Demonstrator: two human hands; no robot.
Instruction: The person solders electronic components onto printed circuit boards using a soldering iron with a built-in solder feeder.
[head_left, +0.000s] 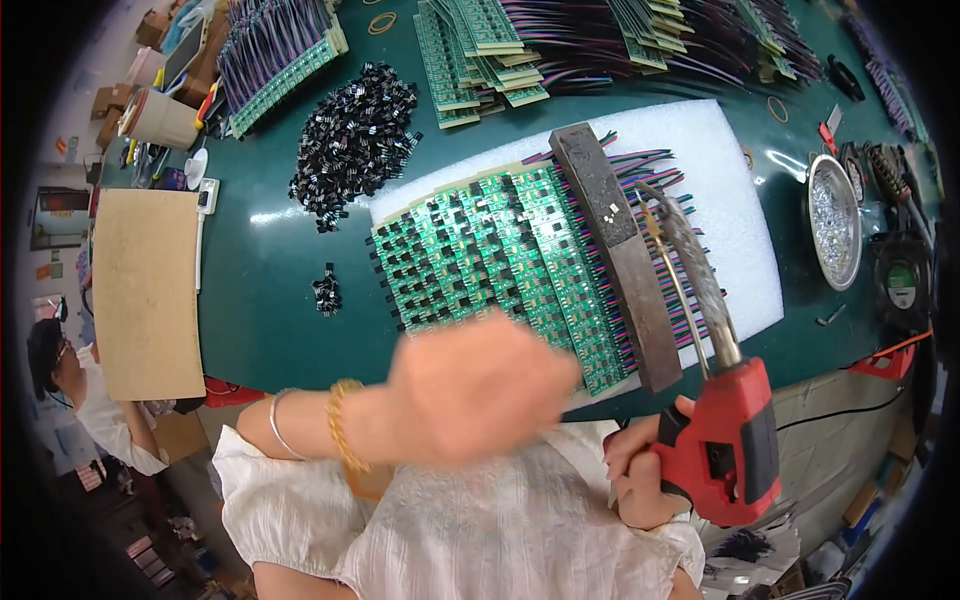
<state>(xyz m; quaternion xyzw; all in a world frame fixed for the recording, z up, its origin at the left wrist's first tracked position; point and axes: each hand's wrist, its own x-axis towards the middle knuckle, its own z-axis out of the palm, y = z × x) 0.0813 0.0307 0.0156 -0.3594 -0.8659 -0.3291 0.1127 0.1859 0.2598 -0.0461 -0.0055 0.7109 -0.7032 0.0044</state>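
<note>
On the dark-green tabletop point(250, 300), a thick white foam sheet point(745, 230) carries rows of green rectangular circuit boards point(500, 260); a long, dark rectangular bar point(625, 260) lies just right of them, across thin multicoloured wires point(650, 158). Left of the boards sits a heap of small black components point(355, 140), a smaller black cluster point(326, 292) before it, a flat tan rectangular panel point(148, 295) farther left. Stacked green wired boards point(480, 60) lie behind the foam; a silvery oval metal dish point(812, 222) stands to its right. The red-and-black soldering gun point(735, 430) is front right, in the bare right hand point(640, 480), its nozzle over the wires (contact cannot be told).
</note>
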